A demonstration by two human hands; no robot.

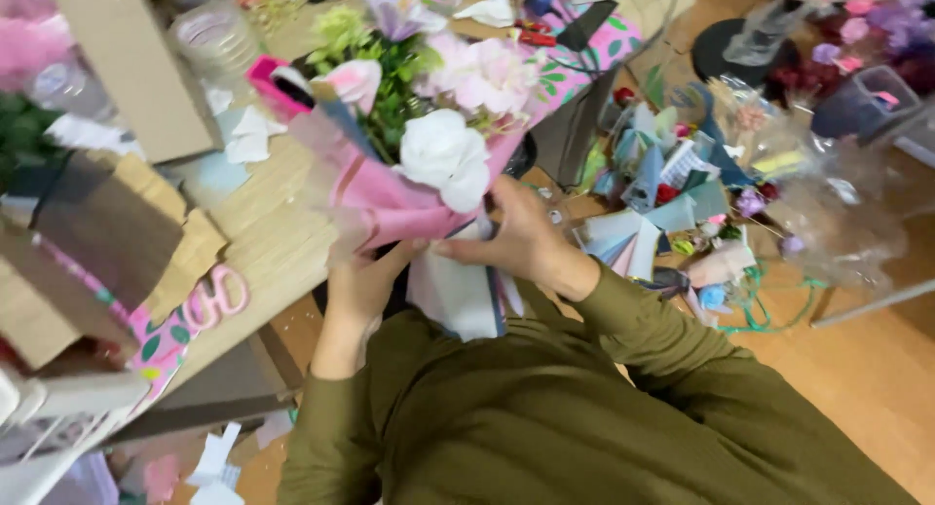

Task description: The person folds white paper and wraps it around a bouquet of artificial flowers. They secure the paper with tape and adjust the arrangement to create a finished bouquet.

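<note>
Bouquet (pixel 419 145) of white, pink and lilac flowers in pink wrap; I see left hand (pixel 365 286) and right hand (pixel 521 237) fingers clasping its base above the counter (pixel 263 232).

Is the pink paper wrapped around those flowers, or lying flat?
Wrapped: the pink wrapping paper is gathered round the white and pink flower bouquet, with the left hand and right hand gripping its base.

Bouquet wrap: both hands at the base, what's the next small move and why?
Probably pinch the pink wrap tighter around the stems. The left hand cups the base from below while the right hand presses the white paper against it. The wrap flares loose near the white flower, and no tie or ribbon shows at the neck, so gathering it first seems sensible.
</note>
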